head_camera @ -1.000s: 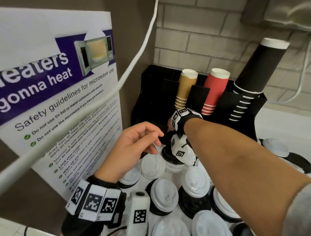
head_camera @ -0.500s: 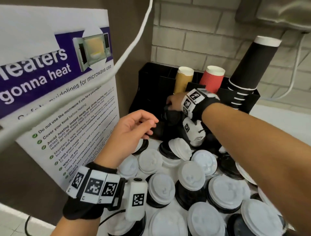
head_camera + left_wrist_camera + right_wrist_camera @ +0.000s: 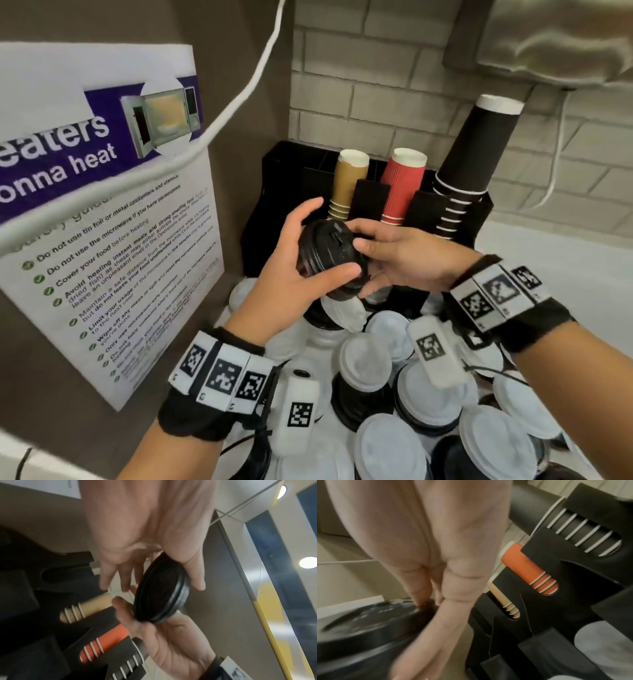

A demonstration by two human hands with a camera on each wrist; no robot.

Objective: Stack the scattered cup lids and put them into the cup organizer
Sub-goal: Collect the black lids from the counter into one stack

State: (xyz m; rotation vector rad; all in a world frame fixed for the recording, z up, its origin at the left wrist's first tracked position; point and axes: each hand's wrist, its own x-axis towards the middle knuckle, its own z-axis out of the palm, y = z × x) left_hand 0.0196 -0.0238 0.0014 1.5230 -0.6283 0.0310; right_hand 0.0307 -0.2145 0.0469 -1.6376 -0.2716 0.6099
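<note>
A short stack of black cup lids [image 3: 329,258] is held tilted in the air just in front of the black cup organizer [image 3: 274,205]. My left hand [image 3: 294,270] grips the stack's left side, thumb across the lower rim and fingers behind. My right hand [image 3: 397,260] holds the right side, thumb on the top lid and fingers underneath. The left wrist view shows the lid stack [image 3: 161,589] edge-on between my left hand [image 3: 154,547] and my right hand [image 3: 171,642]. In the blurred right wrist view the black lid [image 3: 368,628] sits under my fingertips [image 3: 419,599].
The organizer holds tan cups [image 3: 346,185], red cups [image 3: 402,185] and tall black cups [image 3: 472,154]. Several white lids [image 3: 366,363] and black lids [image 3: 359,401] crowd the counter below my hands. A microwave safety poster [image 3: 120,240] and a white cable [image 3: 239,99] stand to the left.
My right hand has drawn back from the organizer toward me with the black lid stack. My left hand has risen and taken hold of the stack's other side.
</note>
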